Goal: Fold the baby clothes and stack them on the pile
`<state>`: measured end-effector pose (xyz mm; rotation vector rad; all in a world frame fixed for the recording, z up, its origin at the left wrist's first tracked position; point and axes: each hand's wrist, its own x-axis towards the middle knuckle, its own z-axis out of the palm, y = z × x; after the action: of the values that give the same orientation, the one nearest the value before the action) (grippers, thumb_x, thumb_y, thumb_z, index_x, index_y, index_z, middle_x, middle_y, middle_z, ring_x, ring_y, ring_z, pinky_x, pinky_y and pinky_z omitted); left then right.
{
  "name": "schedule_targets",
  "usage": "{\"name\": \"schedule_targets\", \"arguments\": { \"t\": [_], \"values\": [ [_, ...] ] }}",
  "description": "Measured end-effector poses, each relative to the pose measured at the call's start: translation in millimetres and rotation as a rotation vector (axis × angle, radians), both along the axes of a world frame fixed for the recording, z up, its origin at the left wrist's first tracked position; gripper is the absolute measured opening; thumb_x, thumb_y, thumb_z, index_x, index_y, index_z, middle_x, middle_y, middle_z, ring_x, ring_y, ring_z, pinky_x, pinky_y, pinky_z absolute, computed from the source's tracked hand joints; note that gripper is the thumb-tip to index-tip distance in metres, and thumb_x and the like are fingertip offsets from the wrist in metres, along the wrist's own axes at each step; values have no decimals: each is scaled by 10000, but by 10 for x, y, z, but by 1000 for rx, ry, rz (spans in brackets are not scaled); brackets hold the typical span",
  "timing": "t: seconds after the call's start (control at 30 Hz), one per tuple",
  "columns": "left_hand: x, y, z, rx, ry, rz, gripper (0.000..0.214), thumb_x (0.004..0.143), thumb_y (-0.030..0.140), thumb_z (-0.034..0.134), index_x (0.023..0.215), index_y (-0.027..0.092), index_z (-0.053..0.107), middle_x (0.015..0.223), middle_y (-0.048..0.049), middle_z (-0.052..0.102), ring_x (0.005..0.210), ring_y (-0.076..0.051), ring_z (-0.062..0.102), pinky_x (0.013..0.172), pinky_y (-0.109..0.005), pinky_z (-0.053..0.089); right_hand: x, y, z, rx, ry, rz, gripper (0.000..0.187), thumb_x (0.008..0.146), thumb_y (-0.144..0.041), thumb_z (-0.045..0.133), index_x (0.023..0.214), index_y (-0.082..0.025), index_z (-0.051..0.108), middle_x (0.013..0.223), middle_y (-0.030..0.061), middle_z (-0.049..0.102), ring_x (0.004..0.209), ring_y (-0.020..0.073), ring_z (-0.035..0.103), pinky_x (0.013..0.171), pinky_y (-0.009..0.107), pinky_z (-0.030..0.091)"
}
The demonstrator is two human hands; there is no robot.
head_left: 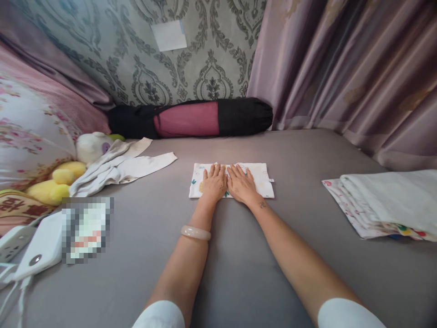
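Note:
A white cloth (pixel 264 184) with small coloured prints lies folded into a flat rectangle on the grey sheet (pixel 136 255). A small tag sticks out from its right edge. My left hand (pixel 215 183) presses flat on the cloth's left half, fingers stretched out and pointing away from me. Beside it, my right hand (pixel 241 183) rests palm down near the cloth's middle, its fingers also straight. The two hands almost touch along their inner edges. Neither hand grips the cloth, and part of its print is hidden beneath them.
A stack of folded cloths (pixel 385 205) lies at the right. To the left are a crumpled pale garment (pixel 126 166), plush toys (pixel 58 182), a white power bank (pixel 44 246) with cables and a power strip (pixel 15 241). A black and maroon long bag (pixel 191 119) lies along the wall.

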<state>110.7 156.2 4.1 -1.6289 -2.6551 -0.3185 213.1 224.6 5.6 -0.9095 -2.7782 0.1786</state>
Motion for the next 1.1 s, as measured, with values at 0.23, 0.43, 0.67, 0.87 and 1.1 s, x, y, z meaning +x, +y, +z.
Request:
{"name": "schedule_targets", "arguments": {
  "t": [0.23, 0.43, 0.67, 0.87, 1.1],
  "values": [
    [13, -8, 22, 5, 18, 5, 524, 994, 337, 209, 1465, 171, 370, 1549, -84, 342, 1444, -259, 266, 1168, -527, 201, 17, 2, 30, -15, -4, 4, 527, 988, -293, 245, 1470, -130, 383, 1548, 77, 333, 1440, 234, 247, 1172, 479, 114],
    [-1, -40, 52, 57, 70, 45, 548, 993, 391, 213, 1464, 166, 379, 1542, -103, 352, 1461, -274, 216, 1183, -531, 140, 64, 21, 71, 16, 55, -41, 541, 982, -293, 251, 1480, -111, 360, 1557, 92, 311, 1450, 241, 213, 1175, 495, 76],
    [-23, -44, 12, -39, 7, 43, 587, 994, 433, 197, 1496, 154, 313, 1564, -108, 299, 1453, -285, 238, 1173, -538, 176, 70, 32, -8, -16, 12, -63, 540, 985, -313, 251, 1470, -110, 375, 1553, 89, 320, 1447, 241, 221, 1170, 497, 108],
    [-21, -55, 23, -20, 6, 53, 585, 990, 438, 218, 1488, 152, 329, 1557, -105, 318, 1449, -282, 249, 1170, -527, 194, 81, 35, 24, -29, 25, -65, 539, 985, -311, 247, 1469, -116, 377, 1552, 94, 324, 1445, 237, 229, 1168, 493, 119],
    [-80, -78, -1, 47, 61, 176, 597, 987, 439, 215, 1457, 111, 382, 1530, -145, 363, 1448, -283, 252, 1185, -513, 148, 120, 86, 3, -4, 49, -183, 571, 984, -327, 228, 1479, -67, 341, 1562, 138, 286, 1445, 259, 219, 1165, 503, 119]
  ]
}}
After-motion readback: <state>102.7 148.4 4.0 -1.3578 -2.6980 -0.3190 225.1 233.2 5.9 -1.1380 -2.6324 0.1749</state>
